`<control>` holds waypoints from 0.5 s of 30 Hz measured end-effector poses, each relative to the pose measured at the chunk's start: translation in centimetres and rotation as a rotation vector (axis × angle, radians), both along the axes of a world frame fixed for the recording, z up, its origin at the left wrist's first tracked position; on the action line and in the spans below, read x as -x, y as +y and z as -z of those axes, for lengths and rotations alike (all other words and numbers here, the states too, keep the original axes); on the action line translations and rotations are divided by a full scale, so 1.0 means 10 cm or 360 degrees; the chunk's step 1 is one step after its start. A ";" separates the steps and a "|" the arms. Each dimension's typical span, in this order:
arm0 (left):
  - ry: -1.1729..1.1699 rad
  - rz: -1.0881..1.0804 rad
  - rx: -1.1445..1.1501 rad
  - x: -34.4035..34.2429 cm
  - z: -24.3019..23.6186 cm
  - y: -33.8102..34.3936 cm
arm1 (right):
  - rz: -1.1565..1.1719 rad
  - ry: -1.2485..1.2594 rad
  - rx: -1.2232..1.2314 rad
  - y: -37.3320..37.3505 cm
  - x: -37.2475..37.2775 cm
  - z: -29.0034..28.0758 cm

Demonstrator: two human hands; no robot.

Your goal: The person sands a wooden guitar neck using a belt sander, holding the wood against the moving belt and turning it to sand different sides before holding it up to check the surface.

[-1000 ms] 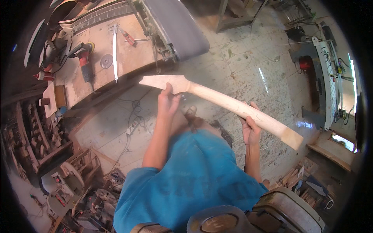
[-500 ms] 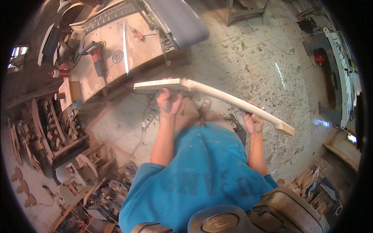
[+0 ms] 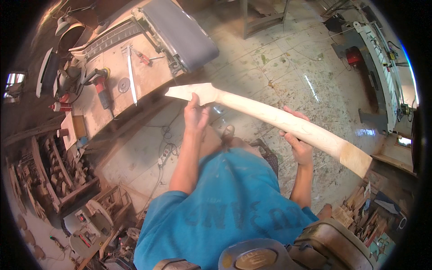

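Observation:
A pale, unfinished wooden guitar neck (image 3: 261, 112) is held up across the front of my body, sloping from upper left to lower right. My left hand (image 3: 196, 116) is closed on the wide headstock end, with the thumb on its near face. My right hand (image 3: 299, 146) is wrapped round the shaft nearer the squared heel end. Its thumb is below the near edge and fingers show past the far edge. The neck's broad, rounded side faces up, and the surface under it is hidden.
At the upper left, a workbench (image 3: 118, 92) carries an angle grinder (image 3: 102, 92), a loose disc (image 3: 123, 85), a white strip and a red-handled tool. Beside it stands a belt sander (image 3: 180, 33). A power strip (image 3: 165, 153) with cables lies on the floor. Wood offcuts (image 3: 360, 207) are piled at right.
The guitar neck has been rolled about its length, so its broad face now shows instead of its narrow edge. Its heel end sits farther right and lower. Both hands still hold it.

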State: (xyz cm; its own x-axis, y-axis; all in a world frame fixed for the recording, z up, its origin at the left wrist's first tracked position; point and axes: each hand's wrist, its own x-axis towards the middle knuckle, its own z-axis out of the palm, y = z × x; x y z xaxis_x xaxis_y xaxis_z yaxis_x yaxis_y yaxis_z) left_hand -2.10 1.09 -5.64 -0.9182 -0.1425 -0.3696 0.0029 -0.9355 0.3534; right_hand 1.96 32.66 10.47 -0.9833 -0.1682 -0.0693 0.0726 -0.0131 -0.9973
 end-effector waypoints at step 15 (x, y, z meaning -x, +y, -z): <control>0.0191 -0.0114 -0.0660 0.77 -0.30 -0.08 | 0.0116 0.0783 -0.1053 -0.91 0.31 -0.63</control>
